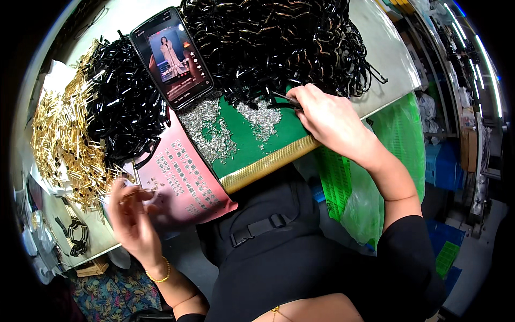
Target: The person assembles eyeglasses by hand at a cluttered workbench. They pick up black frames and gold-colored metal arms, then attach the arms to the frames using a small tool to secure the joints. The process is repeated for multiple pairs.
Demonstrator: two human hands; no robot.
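Head view, nearest the person: the left hand (134,220), a gold bracelet (159,276) at its wrist, is raised over the near edge of the table (383,48) with fingers curled narrowly around a small gold metal piece (130,194); exactly how the piece sits between the fingertips cannot be told. Just beyond this hand lies a pink printed card (185,182), flat, rectangular, covered in rows of pale print, one corner overhanging the table edge. Right of the card is a green mat (279,131) with a gold woven strip (265,163) along its near edge; two loose heaps of tiny silver parts (212,131) rest on the green surface. The right hand (330,118) rests at the far right corner of the mat, fingers closed in a pinch on a thin dark tool (284,99) whose tip points left, toward the silver parts. Below the table on the right, a green plastic crate (397,145) stands wrapped in clear film, with blue crates (442,163) behind it. Left of the card, a heap of gold metal pieces (61,139) spreads along the table's left side. Farther out, a pile of glossy black curved strips (120,107) adjoins it, and a larger black pile (279,40) fills the far centre. A smartphone (171,56) leans between the two black piles, its screen lit with a picture of a standing figure.
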